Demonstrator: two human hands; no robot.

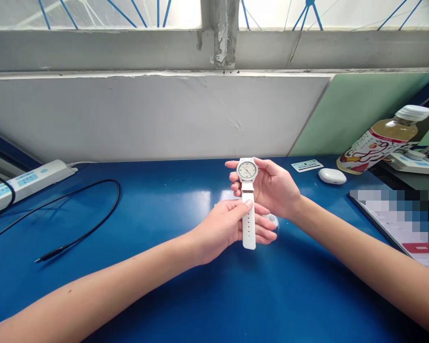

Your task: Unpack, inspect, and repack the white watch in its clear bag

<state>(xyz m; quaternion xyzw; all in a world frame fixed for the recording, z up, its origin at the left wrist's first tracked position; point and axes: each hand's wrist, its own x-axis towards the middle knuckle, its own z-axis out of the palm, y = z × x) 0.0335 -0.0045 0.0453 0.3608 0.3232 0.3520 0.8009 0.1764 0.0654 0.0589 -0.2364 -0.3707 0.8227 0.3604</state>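
A white wristwatch [248, 170] with a round, pale dial is held up above the blue tabletop, its strap hanging toward me. My right hand [271, 183] is closed around the watch case from the right, thumb near the upper edge of the dial and fingers behind. Lower down, my left hand [232, 221] pinches the long, holed strap, with the thumb on top and the fingers stretched out underneath. Behind the left fingers a small clear, rounded object [272, 219] partly shows; I cannot make out what it is.
A white power strip [32, 183] and a black cable [103, 224] lie on the left of the blue table [157, 186]. To the right are a card [307, 166], a white earbud case [332, 176], a drink bottle [379, 143] and a partly blurred tablet or booklet [382, 219]. A wall rises behind.
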